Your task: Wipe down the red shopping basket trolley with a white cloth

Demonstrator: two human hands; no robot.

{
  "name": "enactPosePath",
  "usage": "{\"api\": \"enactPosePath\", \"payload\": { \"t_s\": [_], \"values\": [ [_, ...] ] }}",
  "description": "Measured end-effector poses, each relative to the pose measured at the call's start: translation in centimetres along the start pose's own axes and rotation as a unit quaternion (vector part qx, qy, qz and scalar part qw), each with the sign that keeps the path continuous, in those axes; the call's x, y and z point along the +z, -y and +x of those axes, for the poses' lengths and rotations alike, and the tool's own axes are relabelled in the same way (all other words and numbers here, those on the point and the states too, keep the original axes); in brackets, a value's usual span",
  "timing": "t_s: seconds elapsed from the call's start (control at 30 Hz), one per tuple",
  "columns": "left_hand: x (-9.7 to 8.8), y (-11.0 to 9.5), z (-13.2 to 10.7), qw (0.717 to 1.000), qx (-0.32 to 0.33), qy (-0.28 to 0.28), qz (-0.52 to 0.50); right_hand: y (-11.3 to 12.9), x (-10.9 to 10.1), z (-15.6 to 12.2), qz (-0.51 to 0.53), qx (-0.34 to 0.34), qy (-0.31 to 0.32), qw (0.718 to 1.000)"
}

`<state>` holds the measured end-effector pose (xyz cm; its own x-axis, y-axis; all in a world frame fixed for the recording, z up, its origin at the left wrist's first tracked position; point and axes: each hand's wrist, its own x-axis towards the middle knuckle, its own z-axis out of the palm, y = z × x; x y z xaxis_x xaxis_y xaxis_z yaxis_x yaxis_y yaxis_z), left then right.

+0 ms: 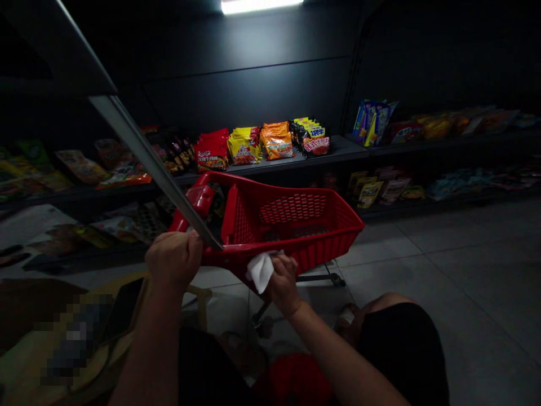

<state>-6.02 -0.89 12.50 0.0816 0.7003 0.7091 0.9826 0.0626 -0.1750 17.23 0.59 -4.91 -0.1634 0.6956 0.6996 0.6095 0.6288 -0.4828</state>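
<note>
A red plastic shopping cart (pixel 321 248) stands in front of me, its basket bare inside apart from the grid of its walls. My left hand (pixel 175 256) is wrapped round the near end of the cart's red handle (pixel 181 217). Pinched in the fingers of my right hand (pixel 285 282) is a white wipe (pixel 261 270), pressed against the basket's near side just below the rim. Whether the wipe is paper or cloth I cannot tell. The right palm is hidden.
Behind the cart, a dark shelf (pixel 344 148) carries several noodle packets (pixel 276 140) and snack bags (pixel 374 121). A grey metal bar (pixel 147 163) slants down from upper left. Left of me, a dark phone-like slab (pixel 124 307) lies on a round wooden surface (pixel 25 366).
</note>
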Motion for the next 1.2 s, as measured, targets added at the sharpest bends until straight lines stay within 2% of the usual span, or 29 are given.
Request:
{"api": "enactPosePath", "payload": {
  "t_s": [0.1, 0.13, 0.2, 0.3, 0.37, 0.43, 0.5, 0.6, 0.67, 0.73, 0.83, 0.93, 1.0, 1.1, 1.2],
  "values": [
    [0.0, -0.5, 0.2, 0.999, 0.0, -0.018, -0.028, -3.6, -2.4, 0.3, -0.016, 0.073, -0.099, 0.992],
    [0.0, -0.7, 0.3, 0.999, -0.001, -0.022, -0.036, -4.1, -2.7, 0.2, -0.023, 0.098, -0.115, 0.988],
    [-0.3, -1.2, 0.4, 0.998, 0.002, -0.028, -0.05, -3.4, -2.8, -0.2, -0.018, 0.103, -0.102, 0.989],
    [-0.8, -2.1, 0.6, 0.998, 0.017, -0.032, -0.057, 0.6, -2.9, 0.3, 0.047, 0.033, -0.032, 0.998],
    [-1.0, -2.6, 0.5, 0.998, 0.026, -0.032, -0.048, 3.5, -3.3, 1.7, 0.081, -0.03, -0.029, 0.996],
    [-1.1, -2.8, 0.2, 0.998, 0.027, -0.034, -0.041, 5.3, -3.7, 3.3, 0.073, -0.097, -0.055, 0.991],
    [-1.1, -2.8, 0.0, 0.998, 0.023, -0.037, -0.043, 5.3, -3.4, 4.2, 0.043, -0.165, -0.063, 0.983],
    [-1.0, -2.8, 0.1, 0.998, 0.021, -0.039, -0.048, 2.8, -2.2, 2.6, 0.01, -0.22, -0.032, 0.975],
    [-1.0, -2.7, 0.3, 0.998, 0.027, -0.036, -0.046, 0.9, -1.5, 0.5, 0.002, -0.212, 0.01, 0.977],
    [-1.0, -2.7, 0.5, 0.998, 0.031, -0.032, -0.046, 0.1, -1.5, -1.2, 0.006, -0.171, 0.026, 0.985],
    [-1.1, -2.7, 0.6, 0.998, 0.034, -0.037, -0.043, 1.6, -2.5, -0.9, 0.038, -0.141, -0.01, 0.989],
    [-1.3, -2.7, 0.6, 0.997, 0.046, -0.044, -0.039, 3.9, -3.8, 1.9, 0.021, -0.184, -0.018, 0.983],
    [-1.2, -2.6, 0.6, 0.996, 0.057, -0.046, -0.04, 4.3, -4.6, 3.4, -0.014, -0.2, -0.006, 0.98],
    [-0.9, -2.3, 0.8, 0.996, 0.057, -0.05, -0.053, 1.6, -6.5, 3.6, -0.053, -0.171, 0.017, 0.984],
    [-0.4, -2.1, 0.9, 0.995, 0.041, -0.059, -0.063, -4.3, -9.7, 1.7, -0.112, -0.101, 0.045, 0.988]
  ]
}}
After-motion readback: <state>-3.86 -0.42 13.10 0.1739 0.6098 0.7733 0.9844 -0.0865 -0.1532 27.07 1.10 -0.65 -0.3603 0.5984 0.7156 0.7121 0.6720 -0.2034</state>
